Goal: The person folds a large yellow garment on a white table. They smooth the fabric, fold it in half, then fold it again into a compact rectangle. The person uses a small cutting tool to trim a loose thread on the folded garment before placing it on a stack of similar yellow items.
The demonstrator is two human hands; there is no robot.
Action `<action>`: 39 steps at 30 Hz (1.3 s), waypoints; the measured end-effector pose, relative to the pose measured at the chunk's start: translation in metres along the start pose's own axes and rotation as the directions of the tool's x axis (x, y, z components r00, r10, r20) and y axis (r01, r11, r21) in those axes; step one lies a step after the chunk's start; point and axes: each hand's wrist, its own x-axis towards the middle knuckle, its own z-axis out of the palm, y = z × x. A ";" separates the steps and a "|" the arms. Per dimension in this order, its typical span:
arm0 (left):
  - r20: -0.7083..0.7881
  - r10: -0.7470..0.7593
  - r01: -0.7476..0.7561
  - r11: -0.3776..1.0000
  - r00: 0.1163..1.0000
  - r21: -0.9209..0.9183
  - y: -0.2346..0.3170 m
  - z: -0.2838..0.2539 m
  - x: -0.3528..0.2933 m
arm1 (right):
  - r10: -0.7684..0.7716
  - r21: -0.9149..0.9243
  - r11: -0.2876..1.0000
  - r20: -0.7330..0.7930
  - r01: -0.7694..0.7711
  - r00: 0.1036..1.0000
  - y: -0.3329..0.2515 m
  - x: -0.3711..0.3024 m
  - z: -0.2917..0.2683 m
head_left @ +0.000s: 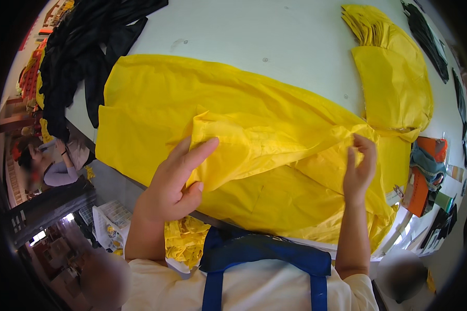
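A large yellow fabric piece [166, 93] lies spread across the pale table, with folds and creases toward its right end. My left hand [174, 184] grips a raised yellow flap [249, 142] at its left end, the thumb below and the fingers laid over its edge. The flap stretches over the spread cloth toward my right hand [360, 168]. There, the curled fingers and thumb close on the fabric near its right end; the fingertips are partly hidden by the hand. Both hands are just above the table's near side.
Black cloth [104, 36] is heaped at the far left. A stack of yellow pieces [394, 78] lies at the far right, above an orange box [417, 192] and a green roll [443, 201]. Crumpled yellow cloth [184, 241] sits below the near edge. Another person [62, 166] is at left.
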 end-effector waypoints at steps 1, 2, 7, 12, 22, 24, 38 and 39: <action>0.013 0.002 -0.002 1.000 1.000 0.009 0.003 0.002 0.000 | -0.082 0.112 0.991 0.069 0.074 0.994 -0.026 -0.006 0.002; 0.026 0.007 -0.008 1.000 1.000 0.018 0.007 0.005 0.000 | -0.200 0.234 0.958 0.141 0.164 0.970 -0.045 -0.008 0.003; 0.064 -0.004 -0.006 0.988 0.998 0.152 0.028 0.018 -0.003 | -0.399 0.427 0.844 0.091 0.326 0.913 -0.095 0.005 0.024; -0.105 -0.175 0.167 0.982 0.979 -0.085 0.020 0.037 -0.026 | -0.124 0.327 0.938 0.010 0.114 0.992 -0.022 0.006 -0.017; -0.116 -0.448 0.253 0.678 0.886 -0.690 0.033 0.057 -0.004 | 0.528 -0.594 0.665 -0.055 -0.453 0.848 0.321 -0.102 -0.243; -0.080 -0.450 0.308 0.720 0.890 -0.621 0.044 0.056 -0.002 | 0.269 -0.766 0.626 0.038 -0.145 0.963 0.298 -0.095 -0.235; -0.176 -0.464 0.337 0.811 0.868 -0.478 0.039 0.057 -0.008 | 0.105 0.350 0.921 0.209 -0.174 0.972 -0.006 -0.061 -0.054; -0.191 -0.452 0.331 0.828 0.871 -0.453 0.039 0.057 -0.008 | -0.015 0.348 0.934 0.254 -0.077 0.967 -0.034 -0.057 -0.041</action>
